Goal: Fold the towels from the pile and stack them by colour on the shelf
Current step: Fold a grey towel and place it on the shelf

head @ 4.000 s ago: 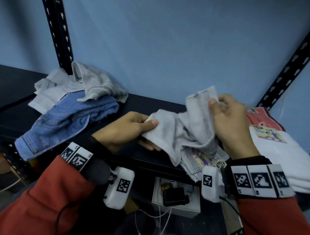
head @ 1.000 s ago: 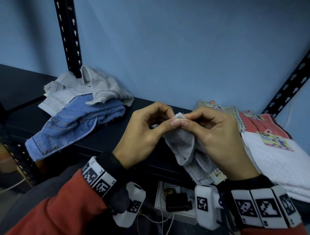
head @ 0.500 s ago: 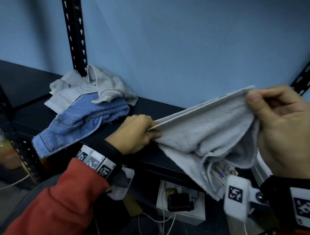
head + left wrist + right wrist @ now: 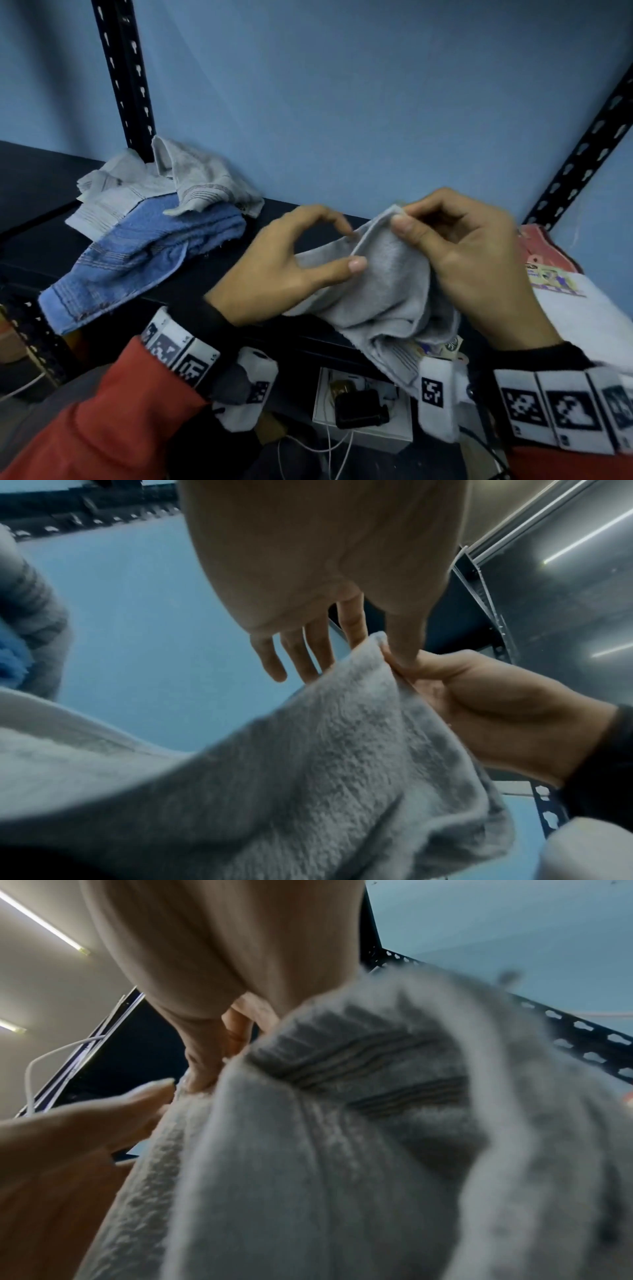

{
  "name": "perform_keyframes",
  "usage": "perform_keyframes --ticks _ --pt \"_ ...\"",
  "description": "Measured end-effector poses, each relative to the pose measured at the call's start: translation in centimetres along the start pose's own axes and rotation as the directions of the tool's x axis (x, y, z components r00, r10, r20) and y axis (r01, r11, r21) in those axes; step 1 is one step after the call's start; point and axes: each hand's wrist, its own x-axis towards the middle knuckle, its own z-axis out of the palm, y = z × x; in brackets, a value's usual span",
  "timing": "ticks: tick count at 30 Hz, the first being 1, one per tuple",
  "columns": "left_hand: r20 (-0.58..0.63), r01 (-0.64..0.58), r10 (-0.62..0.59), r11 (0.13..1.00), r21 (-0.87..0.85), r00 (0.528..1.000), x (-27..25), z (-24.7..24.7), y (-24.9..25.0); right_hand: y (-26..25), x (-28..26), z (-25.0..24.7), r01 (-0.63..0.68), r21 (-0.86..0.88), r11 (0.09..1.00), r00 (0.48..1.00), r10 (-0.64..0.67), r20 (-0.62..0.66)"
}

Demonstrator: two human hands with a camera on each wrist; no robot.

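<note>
In front of the dark shelf point(image 4: 113, 274), a person is holding a grey towel point(image 4: 380, 294) up between both hands, clear of the shelf board. The right hand point(image 4: 469, 260) is pinching the towel's top corner between thumb and forefinger, the other fingers curling loosely behind it. The left hand point(image 4: 291, 270) is lying just beside that corner with its thumb resting on the cloth and its fingers arching over the towel's edge; the left wrist view is showing those fingers point(image 4: 308, 653) straight and spread, gripping nothing. The rest of the towel is hanging bunched below the hands, its striped hem drooping toward the front edge of the shelf, where a paper label point(image 4: 442, 346) is showing beneath it.

At the left of the shelf, against the black upright point(image 4: 123, 78), the pile is lying unfolded: a blue towel point(image 4: 150, 253) spreading to the shelf edge, with two pale grey towels point(image 4: 191, 178) crumpled on top of it. At the right, a folded white towel point(image 4: 596, 315) is sitting on the shelf with a red towel point(image 4: 544, 250) behind it, both partly hidden by the right hand. Marker bands are circling both wrists above red sleeves point(image 4: 102, 421). Behind everything, a blue wall point(image 4: 342, 96) is filling the background.
</note>
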Motion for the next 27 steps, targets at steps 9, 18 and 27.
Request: perform_keyframes --ticks 9,18,27 --pt "0.040 -0.009 -0.001 0.969 0.247 0.999 0.0 0.2 -3.8 -1.2 0.2 -0.3 0.051 0.054 0.997 0.993 -0.045 -0.106" --pt "-0.006 0.341 -0.407 0.758 0.557 0.913 -0.1 -5.5 -7.9 -1.0 0.3 -1.0 0.093 0.019 0.995 0.946 -0.083 -0.312" --pt "0.196 -0.009 0.005 1.000 0.019 0.981 3.6 -3.4 3.4 -1.8 -0.3 1.5 0.068 -0.007 0.998 0.991 -0.068 -0.114"
